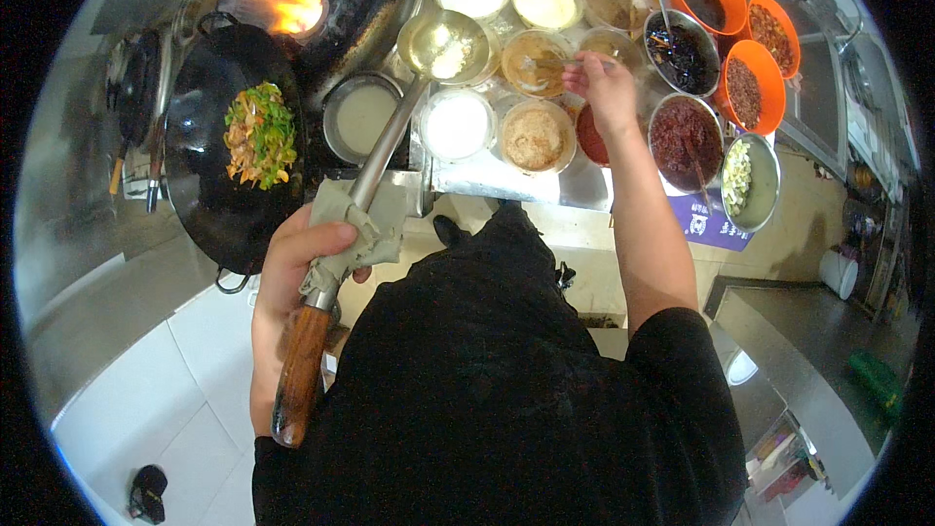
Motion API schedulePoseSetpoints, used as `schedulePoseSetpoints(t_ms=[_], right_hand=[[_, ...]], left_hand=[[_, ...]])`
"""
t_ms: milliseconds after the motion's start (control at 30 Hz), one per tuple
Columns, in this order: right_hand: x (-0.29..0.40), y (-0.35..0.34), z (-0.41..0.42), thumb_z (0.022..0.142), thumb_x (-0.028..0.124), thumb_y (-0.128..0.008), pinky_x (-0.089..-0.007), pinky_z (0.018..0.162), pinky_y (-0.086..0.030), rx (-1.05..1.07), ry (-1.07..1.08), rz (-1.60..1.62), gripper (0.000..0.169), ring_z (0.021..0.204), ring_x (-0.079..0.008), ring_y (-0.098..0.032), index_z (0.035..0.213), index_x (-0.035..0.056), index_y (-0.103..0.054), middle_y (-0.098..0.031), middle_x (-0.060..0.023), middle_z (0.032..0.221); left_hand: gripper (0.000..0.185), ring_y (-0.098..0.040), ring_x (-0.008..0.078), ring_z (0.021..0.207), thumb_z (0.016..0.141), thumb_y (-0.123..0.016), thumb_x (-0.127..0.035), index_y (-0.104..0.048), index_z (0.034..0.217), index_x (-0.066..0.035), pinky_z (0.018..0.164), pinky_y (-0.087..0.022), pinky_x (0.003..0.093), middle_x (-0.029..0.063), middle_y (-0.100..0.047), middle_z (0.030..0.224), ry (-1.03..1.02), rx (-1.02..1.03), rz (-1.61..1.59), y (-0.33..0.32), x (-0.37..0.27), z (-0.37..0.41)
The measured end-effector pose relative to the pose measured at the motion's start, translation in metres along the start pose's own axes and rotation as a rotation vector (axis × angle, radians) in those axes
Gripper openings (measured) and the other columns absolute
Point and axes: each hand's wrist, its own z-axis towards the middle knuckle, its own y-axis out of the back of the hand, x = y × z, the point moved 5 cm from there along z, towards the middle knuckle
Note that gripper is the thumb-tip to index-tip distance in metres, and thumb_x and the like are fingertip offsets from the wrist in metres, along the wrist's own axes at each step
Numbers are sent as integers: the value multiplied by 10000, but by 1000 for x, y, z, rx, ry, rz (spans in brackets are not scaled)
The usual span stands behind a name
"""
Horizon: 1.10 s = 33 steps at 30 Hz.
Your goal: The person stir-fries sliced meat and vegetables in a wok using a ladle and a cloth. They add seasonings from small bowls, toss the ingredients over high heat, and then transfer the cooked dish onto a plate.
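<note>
My left hand (pixel 310 241) grips the steel shaft of a long wok ladle (pixel 391 135), with a folded grey-green cloth (pixel 365 223) around the shaft. The ladle's wooden handle end points down towards me. Its round bowl (pixel 444 47), bright with glare, is over the seasoning containers, and I cannot tell what it holds. In my right hand (pixel 603 88) is a small spoon (pixel 551 63), its tip over a round tub of tan seasoning (pixel 532 80). Below that tub stands one of light brown powder (pixel 537 135), beside a tub of white seasoning (pixel 458 124).
A flame (pixel 296 9) burns in the stove at upper left. Next to it, a black wok (pixel 212 219) holds chopped green and brown food (pixel 261 135). Orange bowls (pixel 776 98) and steel bowls of sauces, one with chopped scallion (pixel 738 175), line the right side. A pot of pale liquid (pixel 363 117) stands left.
</note>
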Motion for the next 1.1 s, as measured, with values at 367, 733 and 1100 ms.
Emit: schedulePoseSetpoints(t_ms=[367,733,1100], right_hand=[[76,-20,-53,976,208,-469,-272,694,-529,16,341,-450,288,760,-174,-650,1067,-29,-606,-670,-123,887],[3,3,-29,977,174,-453,-293,752,-522,53,-97,-5,271,841,-197,-632,1120,-40,-540,-633,-132,939],[91,-9,-73,938,208,-549,-273,683,-516,-27,79,-283,556,788,-179,-634,1366,-53,-309,-640,-161,959]], left_hand=[[380,-579,165,695,738,-621,-204,-597,1028,40,585,-467,281,106,-616,826,-47,-31,-48,-8,6,-14],[366,-573,169,682,742,-618,-207,-584,1012,39,584,-469,270,101,-602,811,-53,-12,-16,1,7,-14],[398,-569,171,691,739,-598,-189,-574,1053,54,573,-451,259,123,-594,827,-73,-77,-205,1,-3,-36]])
